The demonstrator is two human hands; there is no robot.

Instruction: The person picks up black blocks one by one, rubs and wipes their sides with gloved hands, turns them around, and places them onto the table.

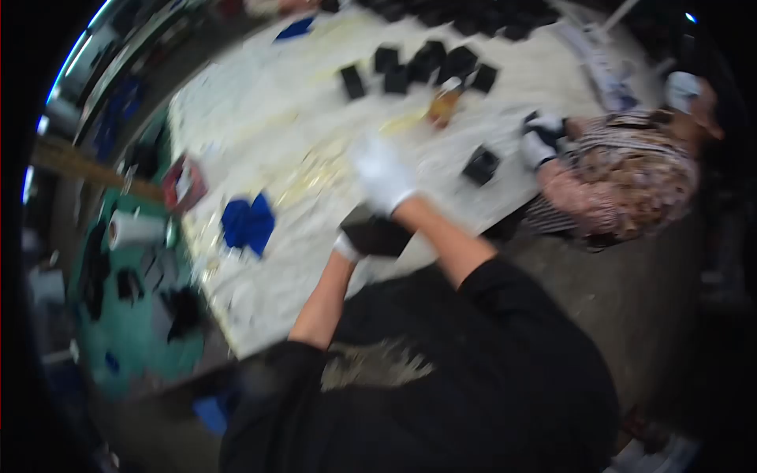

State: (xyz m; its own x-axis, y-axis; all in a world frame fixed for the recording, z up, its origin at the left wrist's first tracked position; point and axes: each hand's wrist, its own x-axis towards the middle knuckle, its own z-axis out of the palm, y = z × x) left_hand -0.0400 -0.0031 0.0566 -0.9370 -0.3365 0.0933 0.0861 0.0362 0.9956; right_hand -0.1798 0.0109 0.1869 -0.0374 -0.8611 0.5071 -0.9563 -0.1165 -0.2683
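Observation:
A dark, box-shaped block (375, 233) is in front of my body at the near edge of the table. My left hand (348, 247), in a white glove, grips its left end, and the fingers are mostly hidden behind it. Just above the block is my right hand (382, 172), also white-gloved. It is smeared by motion, so its fingers do not show clearly. On the tabletop to the left lies a blue piece of cloth or sheet (248, 224).
Several black blocks (430, 60) stand on the pale table (260, 102), near an amber bottle (445, 102). One black block (482, 165) lies close to a gloved co-worker (623, 173) at right. A red container (184, 184) and a white roll (138, 230) are at left.

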